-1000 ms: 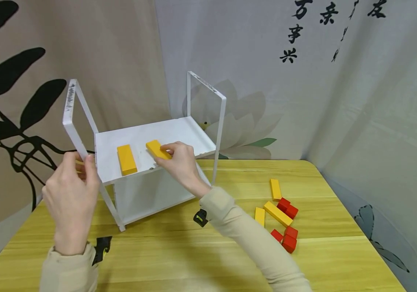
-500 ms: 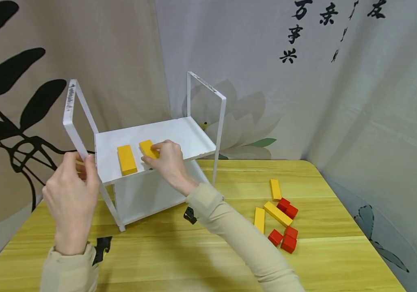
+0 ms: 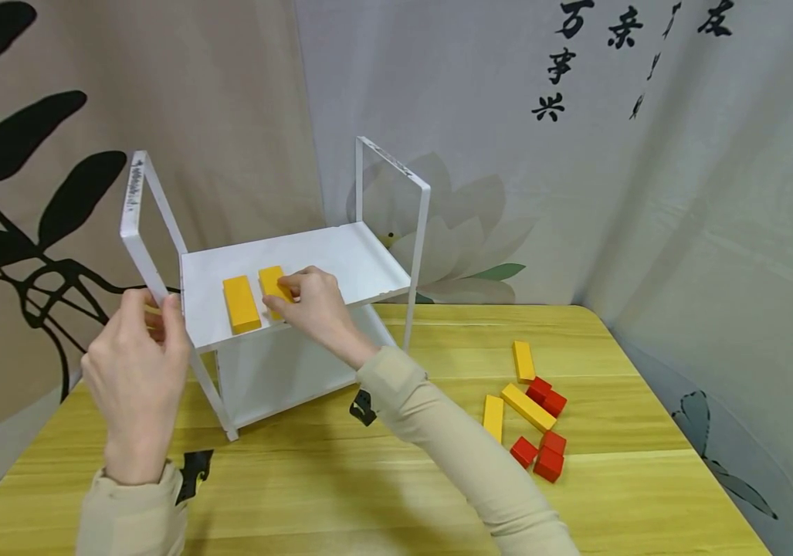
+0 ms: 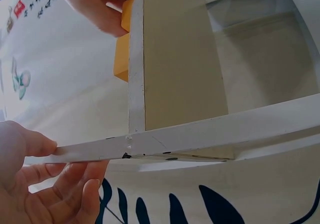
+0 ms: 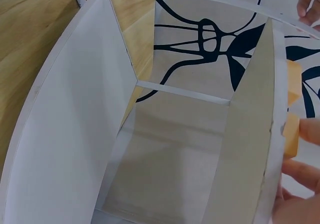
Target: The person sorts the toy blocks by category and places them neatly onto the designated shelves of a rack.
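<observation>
A white two-tier shelf (image 3: 347,255) stands on the wooden table in the head view. My left hand (image 3: 137,371) grips its near left upright; in the left wrist view the thumb lies on one side of the white bar (image 4: 90,151) and the fingers on the other. On the upper board, my right hand (image 3: 316,307) pinches a yellow block (image 3: 272,279) between thumb and fingers. Just left of it lies another yellow block (image 3: 240,303), roughly parallel, with a narrow gap between. The right wrist view shows the pinched block (image 5: 291,136) at the board's edge.
Several loose blocks lie on the table (image 3: 368,494) at the right, among them a long yellow block (image 3: 529,407) and a red block (image 3: 550,464). Two end frames, such as the right frame (image 3: 418,247), rise above the upper board. A printed curtain (image 3: 229,93) hangs behind.
My right hand has slid the pinched yellow block left along the upper board, closer to the other yellow block, and straightened it. The left hand stays on the upright.
</observation>
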Demonstrator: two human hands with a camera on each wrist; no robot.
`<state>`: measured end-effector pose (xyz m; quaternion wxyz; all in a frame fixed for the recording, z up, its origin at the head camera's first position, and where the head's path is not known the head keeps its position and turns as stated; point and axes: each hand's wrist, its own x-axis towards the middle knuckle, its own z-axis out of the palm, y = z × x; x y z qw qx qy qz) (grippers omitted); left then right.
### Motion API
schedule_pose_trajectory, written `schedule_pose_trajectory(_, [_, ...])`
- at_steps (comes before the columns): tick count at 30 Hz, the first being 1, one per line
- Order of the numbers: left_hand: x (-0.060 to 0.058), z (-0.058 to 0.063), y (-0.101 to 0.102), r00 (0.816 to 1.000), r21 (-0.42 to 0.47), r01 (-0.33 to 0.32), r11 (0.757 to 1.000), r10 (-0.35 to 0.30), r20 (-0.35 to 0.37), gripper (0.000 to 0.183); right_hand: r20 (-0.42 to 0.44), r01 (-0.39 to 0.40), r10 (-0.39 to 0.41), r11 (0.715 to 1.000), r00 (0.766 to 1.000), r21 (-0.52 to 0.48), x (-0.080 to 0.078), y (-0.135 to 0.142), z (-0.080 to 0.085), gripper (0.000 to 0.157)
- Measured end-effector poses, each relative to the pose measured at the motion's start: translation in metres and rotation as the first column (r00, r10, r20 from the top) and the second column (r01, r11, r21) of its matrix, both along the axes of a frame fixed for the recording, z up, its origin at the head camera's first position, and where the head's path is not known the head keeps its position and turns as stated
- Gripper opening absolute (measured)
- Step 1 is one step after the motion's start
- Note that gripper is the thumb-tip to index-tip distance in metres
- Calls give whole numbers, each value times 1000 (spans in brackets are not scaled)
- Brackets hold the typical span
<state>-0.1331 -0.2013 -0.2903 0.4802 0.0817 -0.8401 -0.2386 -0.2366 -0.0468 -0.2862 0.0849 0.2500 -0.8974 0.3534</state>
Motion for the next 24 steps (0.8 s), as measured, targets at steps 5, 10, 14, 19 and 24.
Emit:
schedule_pose_trajectory(5, [0, 0, 0, 1000, 1, 1, 1000, -1, -4, 36, 20, -9, 10, 1000, 1000, -19, -1, 1, -1, 37])
schedule_pose_trajectory(10, [0, -1, 0, 1000, 4, 0, 1000, 0, -4, 36, 42, -28, 30, 998, 999, -47, -1, 3, -1, 37])
schedule_pose_trajectory(14, [0, -1, 0, 1000, 5, 1, 1000, -1, -2, 36, 49, -43, 47, 996, 998, -79, -1, 5, -1, 35])
schedule_pose_trajectory(19, [0, -1, 0, 1000, 8, -1, 1000, 1, 0, 36, 39, -58, 62, 995, 997, -81, -2, 6, -2, 34])
schedule_pose_trajectory(24, [0, -1, 0, 1000, 10, 1, 1000, -1, 6, 36, 32, -68, 70, 995, 997, -67, -2, 7, -2, 34])
